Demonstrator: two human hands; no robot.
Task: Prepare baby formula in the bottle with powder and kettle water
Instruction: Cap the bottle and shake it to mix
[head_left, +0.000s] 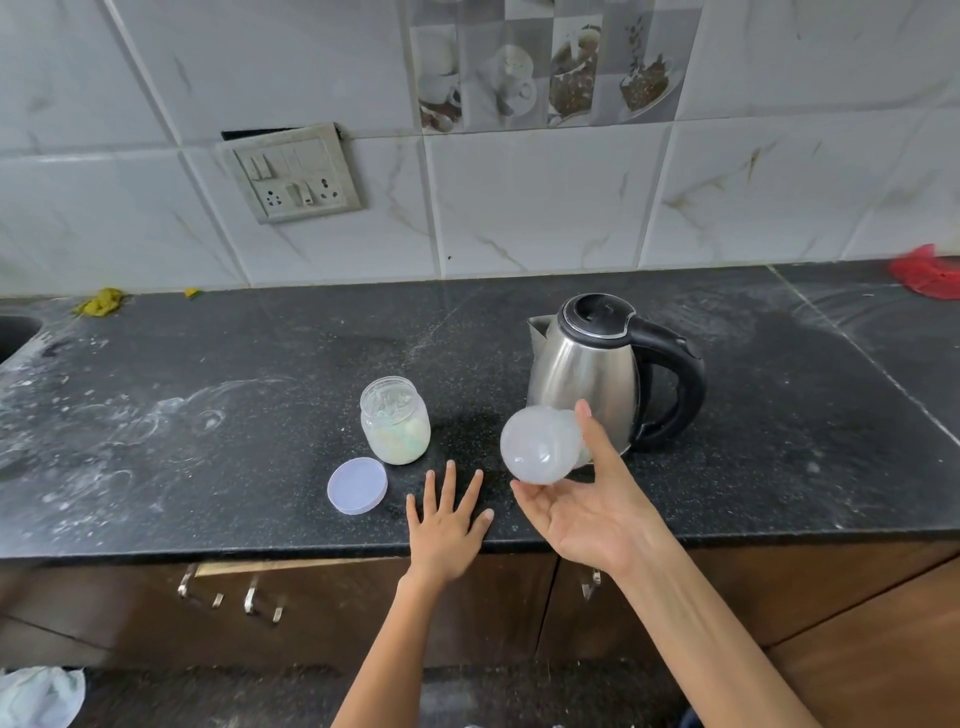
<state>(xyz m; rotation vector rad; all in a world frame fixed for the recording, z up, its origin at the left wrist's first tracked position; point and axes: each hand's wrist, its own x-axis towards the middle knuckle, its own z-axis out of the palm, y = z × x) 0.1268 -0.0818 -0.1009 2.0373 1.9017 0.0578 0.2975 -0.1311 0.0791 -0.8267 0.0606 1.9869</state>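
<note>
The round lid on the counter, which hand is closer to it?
Left. The left hand lies flat on the counter just right of the lid; the right hand is farther right, holding the bottle by the kettle.

Black speckled stone counter (260, 364), dusted with white powdery smears, heaviest toward the left. Steel kettle (587, 374) with black handle stands right of centre. Left of it, an open clear jar (396, 421) (pale contents, hard to identify). Its round lid (357, 486) lies flat just near-left of the jar. Left hand (447, 525) rests flat at the near edge. Yellow scrap (101, 302) far left; red item (927, 275) far right.
</note>
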